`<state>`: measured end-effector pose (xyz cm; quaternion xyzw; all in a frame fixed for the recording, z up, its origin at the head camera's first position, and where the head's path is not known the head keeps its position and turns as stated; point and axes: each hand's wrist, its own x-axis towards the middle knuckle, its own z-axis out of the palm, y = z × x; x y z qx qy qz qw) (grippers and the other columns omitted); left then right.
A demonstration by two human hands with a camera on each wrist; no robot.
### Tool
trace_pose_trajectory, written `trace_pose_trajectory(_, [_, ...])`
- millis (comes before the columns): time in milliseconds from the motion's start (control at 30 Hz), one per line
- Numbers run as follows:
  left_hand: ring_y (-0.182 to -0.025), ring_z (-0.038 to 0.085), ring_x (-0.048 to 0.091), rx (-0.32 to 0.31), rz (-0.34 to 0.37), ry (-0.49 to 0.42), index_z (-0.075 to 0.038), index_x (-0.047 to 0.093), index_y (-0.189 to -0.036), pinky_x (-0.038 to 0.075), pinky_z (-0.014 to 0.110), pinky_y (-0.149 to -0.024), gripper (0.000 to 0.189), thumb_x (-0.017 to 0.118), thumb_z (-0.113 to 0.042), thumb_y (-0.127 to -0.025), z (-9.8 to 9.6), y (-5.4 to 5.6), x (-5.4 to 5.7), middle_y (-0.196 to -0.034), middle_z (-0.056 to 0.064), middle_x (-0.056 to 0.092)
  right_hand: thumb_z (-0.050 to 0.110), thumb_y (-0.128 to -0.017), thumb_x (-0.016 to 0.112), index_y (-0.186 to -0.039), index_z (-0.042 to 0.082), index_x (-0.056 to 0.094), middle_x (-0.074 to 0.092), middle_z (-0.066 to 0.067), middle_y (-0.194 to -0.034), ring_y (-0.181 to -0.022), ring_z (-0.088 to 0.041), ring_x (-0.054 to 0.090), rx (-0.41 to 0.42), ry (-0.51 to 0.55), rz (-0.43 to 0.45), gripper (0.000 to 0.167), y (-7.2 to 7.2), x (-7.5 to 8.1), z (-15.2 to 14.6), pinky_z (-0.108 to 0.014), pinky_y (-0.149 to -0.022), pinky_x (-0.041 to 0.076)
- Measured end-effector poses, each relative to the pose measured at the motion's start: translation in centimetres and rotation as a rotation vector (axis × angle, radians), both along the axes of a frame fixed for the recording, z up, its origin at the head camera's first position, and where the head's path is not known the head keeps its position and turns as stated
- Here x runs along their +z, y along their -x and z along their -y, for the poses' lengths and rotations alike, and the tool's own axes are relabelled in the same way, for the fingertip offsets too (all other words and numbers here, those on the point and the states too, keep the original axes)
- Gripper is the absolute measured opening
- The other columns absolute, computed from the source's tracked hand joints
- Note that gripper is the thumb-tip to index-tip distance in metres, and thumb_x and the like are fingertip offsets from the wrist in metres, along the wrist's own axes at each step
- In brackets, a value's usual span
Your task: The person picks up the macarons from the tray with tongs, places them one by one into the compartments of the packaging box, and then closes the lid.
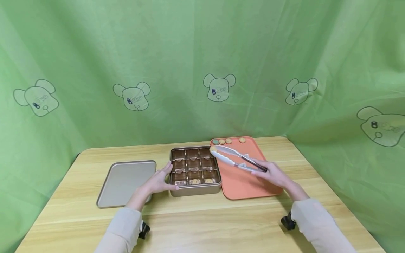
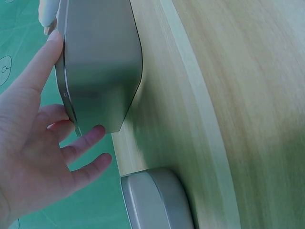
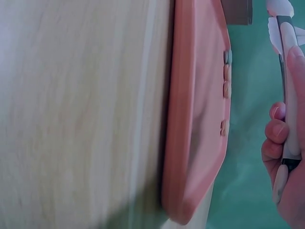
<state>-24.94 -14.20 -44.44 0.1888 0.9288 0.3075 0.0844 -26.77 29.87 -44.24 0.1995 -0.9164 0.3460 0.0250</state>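
My left hand [image 1: 161,178] rests on the near left corner of a brown square tin [image 1: 196,190], thumb at the front edge. In the left wrist view, the left hand [image 2: 43,138] has its fingers spread, some touching the tin's rim [image 2: 66,81]. With my right hand [image 1: 270,173] I grip metal tongs [image 1: 242,166] with dark handles. Their tips hold a tan macaron [image 1: 213,149] over the tin's far right compartment. Two tan macarons [image 1: 195,181] lie in the front row, middle and right. The right wrist view shows the right hand [image 3: 295,138] around the tongs [image 3: 289,43].
A coral tray [image 1: 243,182] stands right of the tin, with a green macaron [image 1: 215,142] and several tan macarons [image 1: 228,141] along its far edge. Left lies a flat grey-brown lid [image 1: 124,182]. Green curtains [image 1: 177,52] surround the wooden table [image 1: 190,225].
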Motion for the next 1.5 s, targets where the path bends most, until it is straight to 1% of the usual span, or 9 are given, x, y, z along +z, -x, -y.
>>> trace_pose_trajectory(200, [-0.133,0.044,0.016,0.008,0.003,0.003,0.004,0.022,-0.141,0.013,0.058,-0.108,0.100,0.075,-0.041,-0.069,0.0,0.1,-0.1,-0.151,0.016,0.008,0.029,-0.083,0.066,-0.130,-0.002,0.047,0.051,-0.022,-0.129,-0.103,-0.026,0.053,0.048,-0.020,-0.001,0.060,-0.2,0.3,1.0,-0.031,-0.082,0.047])
trace_pose_trajectory(300, [-0.133,0.044,0.017,0.003,-0.003,0.008,0.004,0.022,-0.141,0.014,0.058,-0.108,0.100,0.075,-0.041,-0.069,0.0,0.1,0.0,-0.151,0.017,0.008,0.028,-0.083,0.067,-0.130,-0.004,0.046,0.052,-0.023,-0.127,-0.094,-0.024,0.055,0.084,0.001,0.021,0.061,-0.4,0.5,1.5,-0.029,-0.077,0.047])
trace_pose_trajectory(500, [-0.133,0.046,0.016,0.009,-0.005,0.002,0.005,0.023,-0.141,0.014,0.058,-0.107,0.100,0.075,-0.041,-0.069,0.0,0.2,0.0,-0.151,0.017,0.009,0.022,-0.082,0.068,-0.131,0.003,0.048,0.057,-0.009,-0.078,-0.059,-0.007,0.040,0.182,0.030,0.062,0.057,-0.5,0.9,3.0,-0.021,-0.052,0.040])
trace_pose_trajectory(633, [-0.132,0.047,0.015,0.015,0.002,-0.001,0.004,0.023,-0.141,0.014,0.060,-0.107,0.100,0.076,-0.040,-0.069,0.0,0.1,0.1,-0.151,0.017,0.009,0.022,-0.082,0.068,-0.131,0.007,0.050,0.056,-0.002,-0.075,-0.057,-0.003,0.037,0.244,-0.005,0.026,0.054,-0.5,1.2,4.0,-0.019,-0.051,0.038])
trace_pose_trajectory(900, [-0.132,0.048,0.016,0.012,0.004,0.003,0.004,0.023,-0.141,0.015,0.059,-0.107,0.100,0.076,-0.040,-0.069,0.0,0.0,0.3,-0.151,0.016,0.009,0.021,-0.083,0.066,-0.134,0.011,0.047,0.062,-0.007,-0.111,-0.054,-0.001,0.040,0.352,-0.057,-0.027,0.055,-0.8,1.7,5.7,-0.021,-0.060,0.044])
trace_pose_trajectory(1033, [-0.132,0.048,0.016,0.007,0.002,0.001,0.004,0.023,-0.141,0.015,0.058,-0.107,0.099,0.076,-0.039,-0.069,-0.1,0.1,0.2,-0.151,0.017,0.009,0.027,-0.083,0.067,-0.132,0.011,0.049,0.059,-0.008,-0.121,-0.070,-0.007,0.050,0.347,-0.079,-0.037,0.055,-1.0,1.8,6.4,-0.023,-0.068,0.044])
trace_pose_trajectory(1167, [-0.132,0.047,0.017,0.006,-0.001,0.006,0.004,0.023,-0.141,0.015,0.059,-0.107,0.099,0.075,-0.040,-0.069,-0.1,0.1,0.2,-0.151,0.017,0.009,0.033,-0.082,0.067,-0.131,0.010,0.051,0.059,-0.008,-0.122,-0.081,-0.014,0.053,0.338,-0.087,-0.032,0.056,-1.2,1.9,7.0,-0.024,-0.071,0.044])
trace_pose_trajectory(1300, [-0.132,0.047,0.017,0.006,-0.002,0.012,0.005,0.023,-0.141,0.014,0.058,-0.108,0.099,0.075,-0.040,-0.070,-0.1,0.1,0.2,-0.151,0.016,0.009,0.031,-0.081,0.068,-0.131,0.008,0.051,0.066,-0.008,-0.102,-0.068,-0.008,0.048,0.350,-0.096,-0.029,0.057,-1.1,1.9,7.5,-0.021,-0.062,0.043])
trace_pose_trajectory(1500, [-0.133,0.045,0.016,0.007,0.001,0.011,0.004,0.023,-0.141,0.012,0.057,-0.109,0.098,0.075,-0.040,-0.070,-0.1,0.0,0.2,-0.151,0.016,0.008,0.026,-0.080,0.070,-0.131,0.008,0.050,0.064,-0.007,-0.111,-0.065,-0.003,0.045,0.379,-0.122,-0.044,0.057,-1.0,1.8,8.0,-0.020,-0.061,0.043])
